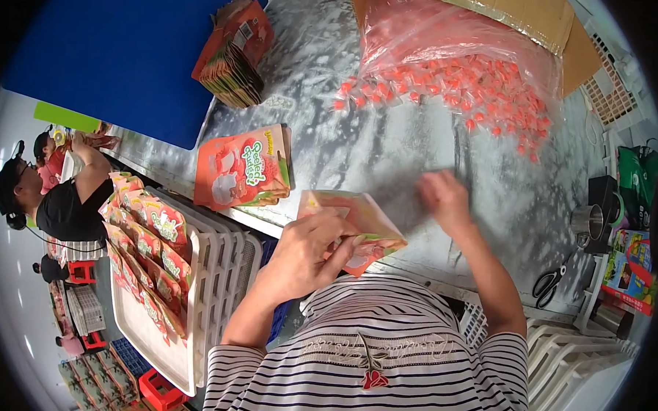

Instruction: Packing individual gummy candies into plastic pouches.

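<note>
My left hand (312,252) grips a red candy pouch (372,222) near the table's front edge, thumb on the near side. The pouch's top seems spread apart. To its right, my right hand (446,203) hangs over the table, smeared by motion, so its fingers and anything in them cannot be made out. Flat pouches (242,169) lie left of my left hand, printed side up. Beyond them stands a bundle of stacked pouches (236,58). Individually wrapped red candies (488,95) spill across the table from a clear plastic bag (439,34) in a cardboard box (570,58).
Stacked white trays (207,296) stand at my left, the top one bearing several pouches (151,242). A blue board (123,49) covers the far left. Scissors (548,286) and a metal cup (587,222) are at the right. Other people (72,202) work at the left.
</note>
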A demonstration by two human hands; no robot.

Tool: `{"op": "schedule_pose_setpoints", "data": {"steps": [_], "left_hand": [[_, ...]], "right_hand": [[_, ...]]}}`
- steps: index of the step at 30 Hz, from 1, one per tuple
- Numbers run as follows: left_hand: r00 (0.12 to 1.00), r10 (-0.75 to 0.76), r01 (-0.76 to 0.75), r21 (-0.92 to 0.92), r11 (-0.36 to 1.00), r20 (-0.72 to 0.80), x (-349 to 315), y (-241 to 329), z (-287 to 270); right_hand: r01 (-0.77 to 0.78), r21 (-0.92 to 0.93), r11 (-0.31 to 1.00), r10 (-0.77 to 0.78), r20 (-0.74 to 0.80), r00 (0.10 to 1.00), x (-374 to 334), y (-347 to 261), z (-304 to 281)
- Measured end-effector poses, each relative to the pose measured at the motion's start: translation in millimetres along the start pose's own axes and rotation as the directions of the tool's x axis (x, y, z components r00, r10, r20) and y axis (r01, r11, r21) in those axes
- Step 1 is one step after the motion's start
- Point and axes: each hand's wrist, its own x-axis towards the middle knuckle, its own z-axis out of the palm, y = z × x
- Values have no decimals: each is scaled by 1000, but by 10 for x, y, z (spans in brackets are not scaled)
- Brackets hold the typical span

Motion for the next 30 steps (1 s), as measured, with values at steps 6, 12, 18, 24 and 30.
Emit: {"op": "schedule_pose_setpoints", "data": {"steps": [6,12,18,24,30], "left_hand": [[996,62,-64,27,998,62,198,-59,161],[985,101,-102,-1,995,143,279,12,260],[991,106,-101,-69,993,84,190,-84,282],[997,68,-64,-86,994,46,171,-18,225],[987,154,-154,-2,988,-37,130,-74,291]], "right_hand": [[-367,772,-518,528,627,573,718,-538,-899],[-358,934,22,361,326,874,874,-914,-786],[-380,875,300,214,327,921,780,-915,-763],[-221,666,713,95,220,971,683,-913,-898],[-92,588,804,26,120,992,715,-911,-935]]}}
